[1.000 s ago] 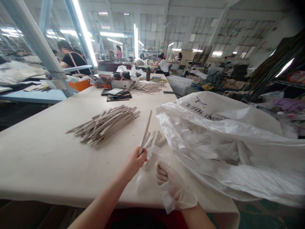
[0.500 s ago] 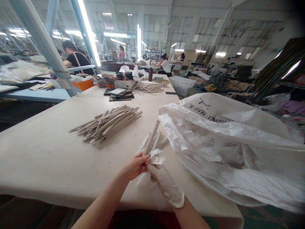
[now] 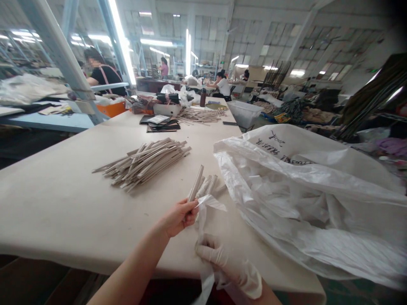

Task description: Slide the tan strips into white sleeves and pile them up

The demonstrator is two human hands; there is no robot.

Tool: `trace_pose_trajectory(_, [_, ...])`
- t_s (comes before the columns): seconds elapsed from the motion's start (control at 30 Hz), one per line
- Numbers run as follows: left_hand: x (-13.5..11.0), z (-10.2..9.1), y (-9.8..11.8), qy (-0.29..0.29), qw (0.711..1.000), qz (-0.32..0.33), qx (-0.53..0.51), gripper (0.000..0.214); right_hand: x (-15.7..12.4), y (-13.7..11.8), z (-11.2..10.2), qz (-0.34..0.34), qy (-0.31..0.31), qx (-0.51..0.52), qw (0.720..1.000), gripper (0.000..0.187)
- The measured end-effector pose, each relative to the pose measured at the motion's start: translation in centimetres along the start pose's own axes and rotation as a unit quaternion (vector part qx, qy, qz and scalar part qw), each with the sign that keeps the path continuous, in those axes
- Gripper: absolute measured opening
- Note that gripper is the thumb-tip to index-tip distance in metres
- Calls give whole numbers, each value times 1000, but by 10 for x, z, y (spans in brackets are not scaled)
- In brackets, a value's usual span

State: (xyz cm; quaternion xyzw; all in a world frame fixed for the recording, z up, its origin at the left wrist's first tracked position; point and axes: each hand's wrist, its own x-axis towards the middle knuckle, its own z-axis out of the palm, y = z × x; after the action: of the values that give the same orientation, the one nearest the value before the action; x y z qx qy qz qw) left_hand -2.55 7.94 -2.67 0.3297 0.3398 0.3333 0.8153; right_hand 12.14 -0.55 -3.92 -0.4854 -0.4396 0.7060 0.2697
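My bare left hand [image 3: 179, 217] is closed around a small bundle of beige strips [image 3: 195, 184], whose ends stick up past my fingers. A thin white plastic strip [image 3: 202, 224] runs from that hand down to my right hand [image 3: 219, 256], which wears a pale glove. The gloved fingers pinch the plastic strip, and its loose end hangs below them over the table's edge. Just beyond my left hand lie wrapped bundles [image 3: 208, 185] of similar strips. A larger loose pile of beige strips [image 3: 146, 163] rests on the table farther left.
A big white plastic bag [image 3: 305, 195] with handwriting covers the right side of the table [image 3: 79, 203]. Dark flat pieces [image 3: 160, 123], boxes and a brown bottle [image 3: 202, 97] stand toward the back. A blue metal post [image 3: 60, 59] rises at left. Other people sit farther away.
My right hand has moved down and toward me, drawing the plastic strip out long from the bundle. My left hand still holds the bundle, shifted slightly left.
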Motion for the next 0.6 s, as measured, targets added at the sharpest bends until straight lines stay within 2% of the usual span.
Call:
trace_pose_trajectory(0.13, [4, 2, -2, 36, 999, 23, 21, 28, -13, -6, 9, 67, -123, -25, 990, 18])
trace_pose_trajectory(0.2, [5, 2, -2, 57, 997, 34, 38, 29, -19, -6, 12, 77, -133, 0, 988, 20])
trace_pose_trajectory(0.27, [5, 1, -2, 78, 994, 42, 59, 29, -24, -7, 12, 68, -105, 35, 992, 19])
trace_pose_trajectory(0.4, [5, 0, -4, 107, 988, 51, 102, 27, -36, -13, 1, -27, -69, 132, 989, 26])
trace_pose_trajectory(0.47, [5, 3, -7, 109, 985, 54, 123, 25, -41, -18, -8, -82, -57, 205, 974, 30])
trace_pose_trajectory(0.6, [7, 8, -14, 109, 979, 68, 161, 17, -43, -19, -24, -155, -61, 320, 933, 25])
